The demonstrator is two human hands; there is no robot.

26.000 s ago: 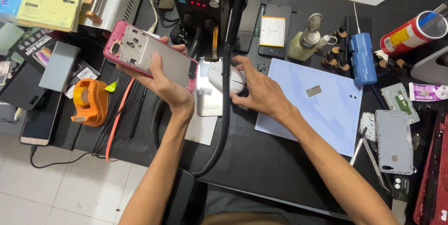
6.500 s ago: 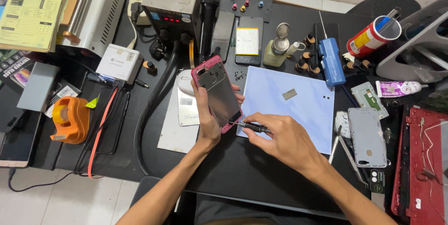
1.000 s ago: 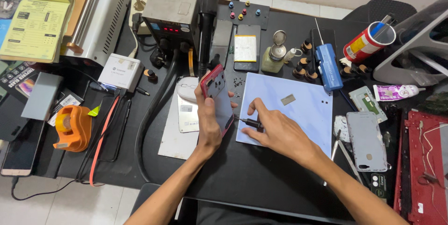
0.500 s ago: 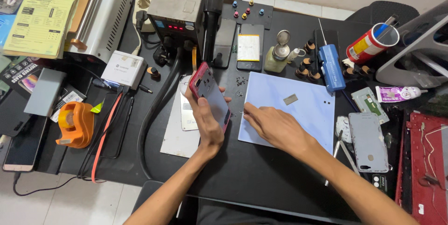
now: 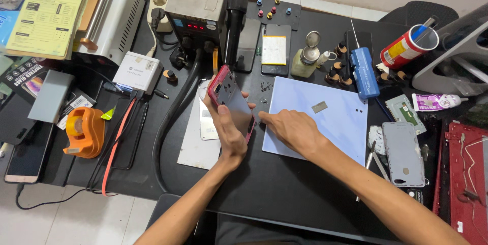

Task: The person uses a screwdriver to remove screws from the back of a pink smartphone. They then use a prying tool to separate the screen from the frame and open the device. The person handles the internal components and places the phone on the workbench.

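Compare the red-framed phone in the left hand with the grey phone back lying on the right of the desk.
The red-framed phone is held tilted in the left hand; the grey phone back lies flat, untouched. The first has a red rim, the second is plain grey. Both are opened phone parts with similar outlines.

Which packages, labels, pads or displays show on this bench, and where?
Yellow form pad: far left corner, top page curled.
Red display: front of the grey station at the back.
Red can: far right, lying tilted, white label.
White tube: right side, purple print.
White box: left of centre, small printed label.
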